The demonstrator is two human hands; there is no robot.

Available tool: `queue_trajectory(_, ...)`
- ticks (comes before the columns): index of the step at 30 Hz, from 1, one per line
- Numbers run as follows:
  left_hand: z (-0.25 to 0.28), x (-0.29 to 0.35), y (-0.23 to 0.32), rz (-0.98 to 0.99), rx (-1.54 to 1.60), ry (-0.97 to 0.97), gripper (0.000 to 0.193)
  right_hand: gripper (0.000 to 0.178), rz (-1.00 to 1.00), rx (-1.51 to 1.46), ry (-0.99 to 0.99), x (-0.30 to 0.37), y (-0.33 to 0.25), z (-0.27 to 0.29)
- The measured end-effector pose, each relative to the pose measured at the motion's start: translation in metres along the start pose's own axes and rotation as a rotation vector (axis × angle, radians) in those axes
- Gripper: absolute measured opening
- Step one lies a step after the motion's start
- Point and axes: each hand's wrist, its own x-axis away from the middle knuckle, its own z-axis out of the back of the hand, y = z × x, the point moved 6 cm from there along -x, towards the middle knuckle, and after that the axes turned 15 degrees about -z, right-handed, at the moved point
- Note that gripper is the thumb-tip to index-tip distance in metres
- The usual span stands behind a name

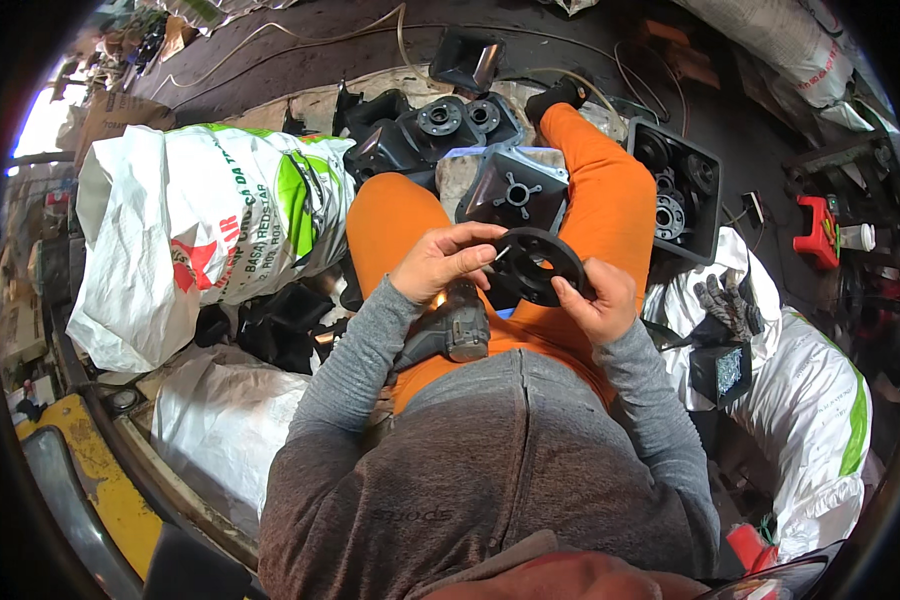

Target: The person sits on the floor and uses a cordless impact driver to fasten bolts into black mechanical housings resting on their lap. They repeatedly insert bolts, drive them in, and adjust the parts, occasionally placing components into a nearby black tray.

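Over my lap, my right hand (604, 302) grips the near right rim of a black ring-shaped part (564, 262) with a wide central hole. My left hand (448, 260) is at the ring's left side, thumb and fingers pinched around a small, bright, thin piece that looks like a screw (503, 251). Below that hand a cordless drill (460, 328) lies on my lap, its light glowing. Between my knees sits a black square housing (515, 192) with a spoked hub in its middle. The fingertips of my left hand partly hide the thin piece.
Several black housings (410, 135) lie beyond my left knee. At my right stands a black bin (710, 225) of ring parts. A small black box (720, 375) of shiny bits and gloves (728, 305) rest near white sacking. A big white sack (205, 240) bulges on the left.
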Motion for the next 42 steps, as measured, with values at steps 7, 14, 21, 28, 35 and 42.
queue_trajectory(7, 0.000, -0.007, 0.010, -0.107, -0.472, -0.237, 0.036, 0.018, 0.292, 0.157, 0.041, 0.000, -0.002, -0.006)
queue_trajectory(14, -0.016, -0.008, 0.015, -0.234, -0.810, -0.367, 0.030, 0.024, 0.252, 0.153, -0.024, 0.013, 0.010, -0.017)
queue_trajectory(21, -0.004, -0.014, 0.007, 0.022, -0.316, -0.464, 0.037, 0.035, 0.596, 0.131, 0.057, 0.016, 0.008, -0.010)
queue_trajectory(28, 0.007, -0.014, -0.035, 0.137, -0.065, -0.019, 0.040, 0.029, 0.666, 0.314, 0.140, 0.008, 0.002, -0.004)
queue_trajectory(35, 0.029, -0.008, -0.040, 0.014, 0.075, 0.108, 0.056, 0.053, -0.042, -0.114, -0.219, -0.004, 0.027, -0.010)
queue_trajectory(42, -0.005, -0.004, -0.010, -0.049, -0.284, -0.206, 0.047, 0.038, -0.668, -0.685, -0.728, 0.003, 0.089, -0.096)
